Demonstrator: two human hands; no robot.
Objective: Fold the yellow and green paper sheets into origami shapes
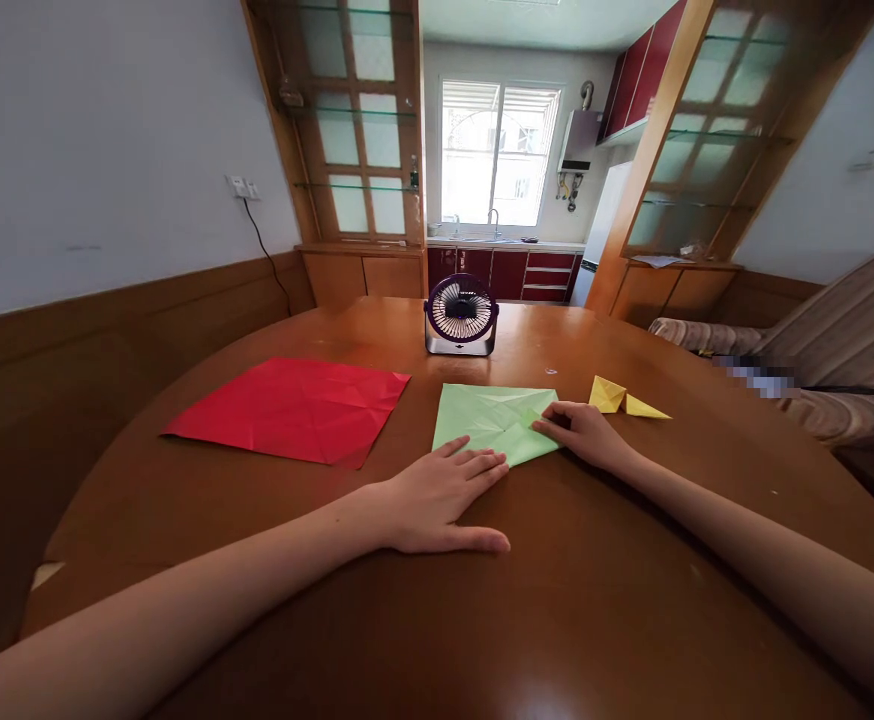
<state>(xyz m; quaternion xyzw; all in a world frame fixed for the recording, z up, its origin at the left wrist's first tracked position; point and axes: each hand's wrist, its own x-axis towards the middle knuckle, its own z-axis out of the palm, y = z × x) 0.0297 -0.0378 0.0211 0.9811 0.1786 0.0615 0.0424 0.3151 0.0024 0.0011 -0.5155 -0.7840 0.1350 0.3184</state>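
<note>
Two bare arms stretch across the table (557, 620), which is round, brown wood, smooth and shiny. All places below are told from the green paper (489, 420).

That green paper is a thin square sheet with fold lines in it. It lies flat on the wood, near the middle of the table.

At its near edge, the left hand (441, 495) lies flat, palm down. The fingers are straight and close together, and their tips rest on the paper's near edge. The thumb sticks out along the wood. This hand holds nothing; it just presses down.

At its right corner, the right hand (583, 432) is curled. The fingertips pinch that corner, where a small flap looks folded over.

Just right of the green paper, past the right hand, sits a yellow paper (621, 400). It is small, folded into pointy triangle shapes, and does not touch the green sheet.

Left of the green paper lies a red paper (294, 408). It is a big flat square, full of creases, close to the green sheet with a strip of bare wood between them.

Behind the green paper stands a small fan (461, 315). It is round and dark purple, with a wire grille on the front and a silver base.
</note>
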